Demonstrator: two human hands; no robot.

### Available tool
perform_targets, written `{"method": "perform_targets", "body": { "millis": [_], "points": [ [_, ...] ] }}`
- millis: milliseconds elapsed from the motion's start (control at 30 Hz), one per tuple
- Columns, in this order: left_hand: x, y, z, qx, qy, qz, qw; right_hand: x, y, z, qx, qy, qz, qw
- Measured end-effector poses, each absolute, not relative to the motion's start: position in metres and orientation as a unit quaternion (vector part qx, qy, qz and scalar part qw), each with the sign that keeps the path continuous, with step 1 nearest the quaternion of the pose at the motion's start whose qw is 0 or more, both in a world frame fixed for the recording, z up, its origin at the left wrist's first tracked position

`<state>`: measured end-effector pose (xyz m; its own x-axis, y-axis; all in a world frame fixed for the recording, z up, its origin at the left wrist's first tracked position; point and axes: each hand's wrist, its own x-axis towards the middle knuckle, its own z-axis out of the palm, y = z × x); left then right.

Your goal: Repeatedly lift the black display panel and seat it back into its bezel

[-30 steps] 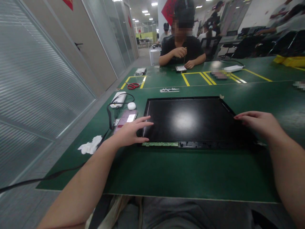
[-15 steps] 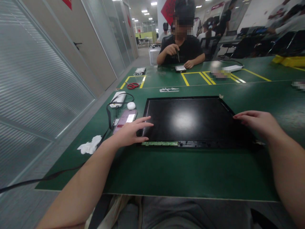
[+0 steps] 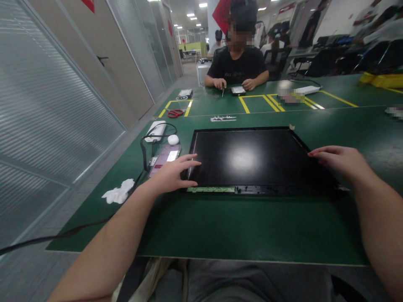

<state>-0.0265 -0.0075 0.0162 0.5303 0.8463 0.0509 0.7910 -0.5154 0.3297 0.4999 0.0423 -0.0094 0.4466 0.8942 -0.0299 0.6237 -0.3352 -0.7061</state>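
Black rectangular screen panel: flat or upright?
Flat: the black rectangular screen panel lies on the dark-green tabletop, its broad face turned upward.

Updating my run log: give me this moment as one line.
left hand: left edge of black panel; right hand: its right edge; panel: on green table

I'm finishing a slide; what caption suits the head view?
Left hand and right hand at opposite sides of a black panel lying on a green table.
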Motion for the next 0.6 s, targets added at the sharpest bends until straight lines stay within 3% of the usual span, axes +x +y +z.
{"method": "perform_targets", "body": {
  "millis": [600],
  "points": [
    [-0.023,-0.011,0.019,0.871,0.454,0.114,0.150,0.524,0.053,-0.026,-0.795,-0.511,0.186,0.268]
  ]
}}
